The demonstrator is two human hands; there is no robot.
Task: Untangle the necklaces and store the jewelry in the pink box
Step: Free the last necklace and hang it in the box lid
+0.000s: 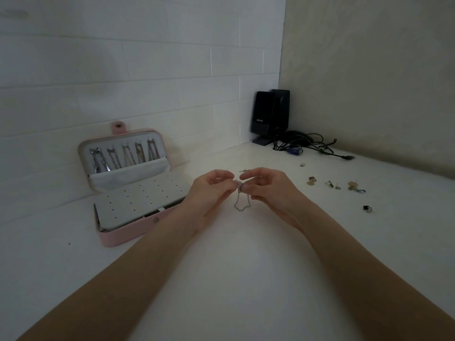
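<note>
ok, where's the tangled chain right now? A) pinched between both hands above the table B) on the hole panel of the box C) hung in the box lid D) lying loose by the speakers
A: the left hand and right hand both pinch the bunched chain between them, its loops dangling over the table, right of the open pink box.

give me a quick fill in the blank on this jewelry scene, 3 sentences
1. Both hands, left hand and right hand, pinch a thin silver ____ between them.
2. The pink jewelry box lies with its lid ____.
3. The two black speakers stand in the ____ where the walls meet.

Missing words: chain; open; corner
</note>
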